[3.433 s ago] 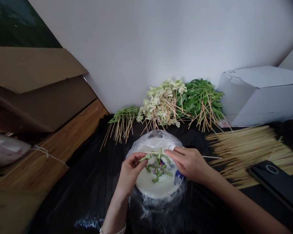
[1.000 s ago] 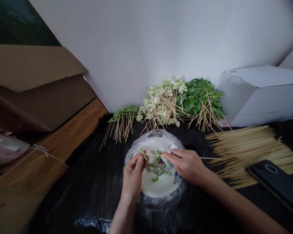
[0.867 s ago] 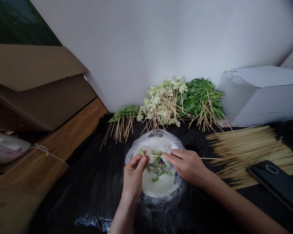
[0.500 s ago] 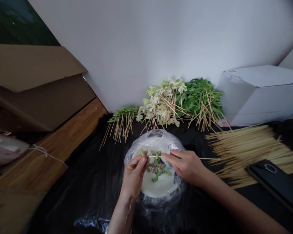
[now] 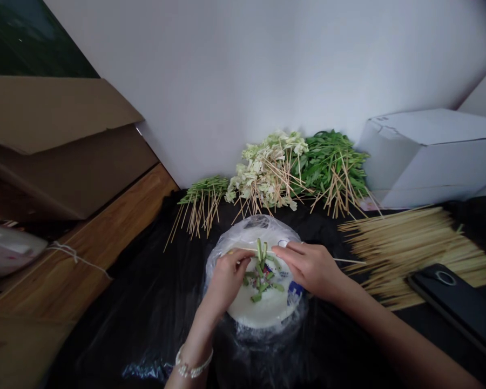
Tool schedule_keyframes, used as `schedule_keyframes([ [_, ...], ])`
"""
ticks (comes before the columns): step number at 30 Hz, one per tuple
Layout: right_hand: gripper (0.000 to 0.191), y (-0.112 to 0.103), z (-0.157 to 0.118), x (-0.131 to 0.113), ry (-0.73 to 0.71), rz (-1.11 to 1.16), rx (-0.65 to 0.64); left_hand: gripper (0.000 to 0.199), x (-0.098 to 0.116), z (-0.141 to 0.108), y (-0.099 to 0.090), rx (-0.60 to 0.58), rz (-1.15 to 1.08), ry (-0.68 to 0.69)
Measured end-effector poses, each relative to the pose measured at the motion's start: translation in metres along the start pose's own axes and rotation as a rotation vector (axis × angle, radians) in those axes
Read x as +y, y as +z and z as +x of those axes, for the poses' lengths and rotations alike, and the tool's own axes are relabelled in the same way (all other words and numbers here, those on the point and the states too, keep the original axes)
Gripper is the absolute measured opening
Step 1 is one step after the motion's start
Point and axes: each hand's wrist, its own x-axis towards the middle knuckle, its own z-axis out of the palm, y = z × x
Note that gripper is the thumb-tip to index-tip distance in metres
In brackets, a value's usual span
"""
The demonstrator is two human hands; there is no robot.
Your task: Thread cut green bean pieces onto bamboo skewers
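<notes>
My right hand (image 5: 314, 267) grips a thin bamboo skewer (image 5: 348, 261), which runs across the bowl and sticks out behind the hand to the right. Two green vegetable pieces (image 5: 262, 249) stand upright on the skewer between my hands. My left hand (image 5: 229, 275) is closed at the skewer's left end, with its fingertips partly hidden. Under both hands is a round white bowl-like container (image 5: 249, 317) wrapped in clear plastic. Several loose cut green pieces (image 5: 257, 297) lie on its white surface.
Behind the bowl lie skewered green stalks (image 5: 206, 186), skewered pale leafy vegetables (image 5: 253, 175) and skewered leafy greens (image 5: 334, 156). To the right are many bare skewers (image 5: 405, 243), a dark phone (image 5: 449, 302) and a white box (image 5: 437, 156). A cardboard box (image 5: 65, 167) stands left.
The left hand has turned over and moved slightly up along the skewer. The green piece at its fingertips no longer shows there; two pieces now stand upright on the skewer.
</notes>
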Motion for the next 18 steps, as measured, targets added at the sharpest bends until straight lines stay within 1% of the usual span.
schedule_keyframes([
  [2, 0.029, 0.002, 0.000, 0.000, -0.015, -0.001, -0.005, 0.032, 0.001, 0.005, 0.006, -0.110, 0.202, 0.066],
  [4, 0.029, 0.002, 0.000, 0.000, -0.022, -0.001, -0.001, 0.035, 0.003, 0.006, 0.012, -0.200, 0.382, 0.023],
  [6, 0.029, 0.002, 0.000, 0.000, -0.019, -0.005, 0.007, 0.035, 0.004, 0.006, 0.015, -0.253, 0.525, -0.056],
  [9, 0.029, 0.002, 0.000, 0.001, -0.008, -0.010, 0.002, 0.034, 0.006, 0.005, 0.018, -0.246, 0.604, -0.099],
  [13, 0.029, 0.004, -0.001, 0.002, -0.022, -0.021, 0.003, 0.025, 0.007, 0.007, 0.028, -0.164, 0.605, -0.101],
  [16, 0.031, 0.006, -0.001, 0.002, -0.037, -0.029, 0.018, 0.026, 0.005, 0.010, 0.038, -0.173, 0.587, -0.078],
  [18, 0.031, 0.006, -0.001, 0.003, -0.039, -0.031, 0.017, 0.024, 0.003, 0.012, 0.040, -0.197, 0.578, -0.069],
])
